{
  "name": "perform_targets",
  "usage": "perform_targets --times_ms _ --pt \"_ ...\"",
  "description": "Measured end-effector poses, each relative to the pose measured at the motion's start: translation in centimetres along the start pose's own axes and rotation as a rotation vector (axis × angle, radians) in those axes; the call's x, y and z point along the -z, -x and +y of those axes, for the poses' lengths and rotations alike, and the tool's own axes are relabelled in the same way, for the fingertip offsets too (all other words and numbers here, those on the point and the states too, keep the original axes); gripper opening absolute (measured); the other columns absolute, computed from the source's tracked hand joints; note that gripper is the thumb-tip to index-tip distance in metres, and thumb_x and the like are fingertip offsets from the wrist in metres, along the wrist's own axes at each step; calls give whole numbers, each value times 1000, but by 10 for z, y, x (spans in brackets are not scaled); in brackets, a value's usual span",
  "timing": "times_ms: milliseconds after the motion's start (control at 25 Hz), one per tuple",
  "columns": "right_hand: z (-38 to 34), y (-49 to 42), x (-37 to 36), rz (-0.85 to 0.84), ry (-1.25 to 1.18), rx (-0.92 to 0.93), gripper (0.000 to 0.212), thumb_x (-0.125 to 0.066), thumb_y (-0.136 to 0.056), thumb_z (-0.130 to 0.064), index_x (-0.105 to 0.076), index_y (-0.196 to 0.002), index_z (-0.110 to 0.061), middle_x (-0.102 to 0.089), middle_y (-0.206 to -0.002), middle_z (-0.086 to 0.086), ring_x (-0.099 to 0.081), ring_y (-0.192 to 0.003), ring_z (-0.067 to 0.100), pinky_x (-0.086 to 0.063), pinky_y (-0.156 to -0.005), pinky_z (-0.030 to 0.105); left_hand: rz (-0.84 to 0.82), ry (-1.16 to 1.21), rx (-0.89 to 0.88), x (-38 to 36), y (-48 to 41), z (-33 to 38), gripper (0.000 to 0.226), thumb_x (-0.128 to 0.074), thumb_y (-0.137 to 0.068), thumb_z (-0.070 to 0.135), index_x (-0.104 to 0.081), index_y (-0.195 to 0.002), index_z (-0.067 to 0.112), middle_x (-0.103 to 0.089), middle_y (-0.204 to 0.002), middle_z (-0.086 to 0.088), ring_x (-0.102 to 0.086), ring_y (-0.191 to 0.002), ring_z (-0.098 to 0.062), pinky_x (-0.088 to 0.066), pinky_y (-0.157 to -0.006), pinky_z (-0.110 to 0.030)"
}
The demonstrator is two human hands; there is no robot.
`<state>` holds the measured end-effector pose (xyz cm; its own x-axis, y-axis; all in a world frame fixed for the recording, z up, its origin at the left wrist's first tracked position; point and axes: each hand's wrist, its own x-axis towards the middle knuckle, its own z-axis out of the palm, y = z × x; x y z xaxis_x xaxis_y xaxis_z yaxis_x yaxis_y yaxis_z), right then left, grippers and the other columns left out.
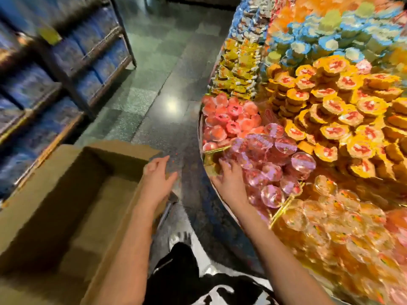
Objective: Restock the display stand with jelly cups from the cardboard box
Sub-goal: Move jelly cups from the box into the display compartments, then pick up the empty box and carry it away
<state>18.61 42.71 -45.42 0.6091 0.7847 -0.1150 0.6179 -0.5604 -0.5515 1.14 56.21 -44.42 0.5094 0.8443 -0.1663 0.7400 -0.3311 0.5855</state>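
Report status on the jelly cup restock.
Left hand open at cardboard box rim, holding nothing. Right hand resting on pink jelly cups at display stand edge. Visible box floor bare. Nothing blocking.

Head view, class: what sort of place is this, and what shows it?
Likely a shop: a display stand heaped with jelly cups, stocked shelves across the aisle, a cardboard box alongside.
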Motion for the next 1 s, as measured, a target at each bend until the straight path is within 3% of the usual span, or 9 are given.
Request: perform_targets --times_ms 240,440,640,800,1000 --pt "-103 -23 -88 -293 148 287 66 -56 -96 -39 -28 -153 -19 -23 -157 19 -22 -144 36 -23 -115 44 257 63 409 59 66 -115 61 -55 -98 31 -29 -153 24 -31 -155 -8 -19 -144 -29 -21 -117 -47" --pt "-184 -45 -167 -478 246 465 65 -54 -97 -37 -26 -153 -19 -25 -155 21 -23 -142 38 -27 -114 49 434 172 731 85 115 -218 59 -55 -99 29 -30 -152 22 -31 -155 -11 -17 -145 -32 -20 -118 -47" --pt "-223 -79 -219 -537 310 502 64 -54 -97 -33 -24 -153 -20 -26 -153 23 -24 -141 40 -28 -112 56 557 262 1032 76 148 -289 57 -59 -96 20 -38 -148 13 -37 -148 -22 -26 -140 -38 -20 -118 -47" --pt "-248 -111 -260 -565 334 487 63 -53 -98 -27 -23 -153 -22 -27 -151 27 -26 -139 43 -28 -111 52 593 350 1249 57 174 -321 60 -58 -95 20 -35 -150 15 -32 -151 -23 -22 -141 -39 -17 -118 -46" --pt "-270 -174 -302 -559 462 460 62 -50 -99 -22 -21 -154 -15 -21 -152 32 -20 -141 46 -20 -115 53 611 449 1448 38 189 -363 69 -53 -99 28 -16 -157 21 -33 -148 -31 -34 -136 -46 -26 -114 -49"
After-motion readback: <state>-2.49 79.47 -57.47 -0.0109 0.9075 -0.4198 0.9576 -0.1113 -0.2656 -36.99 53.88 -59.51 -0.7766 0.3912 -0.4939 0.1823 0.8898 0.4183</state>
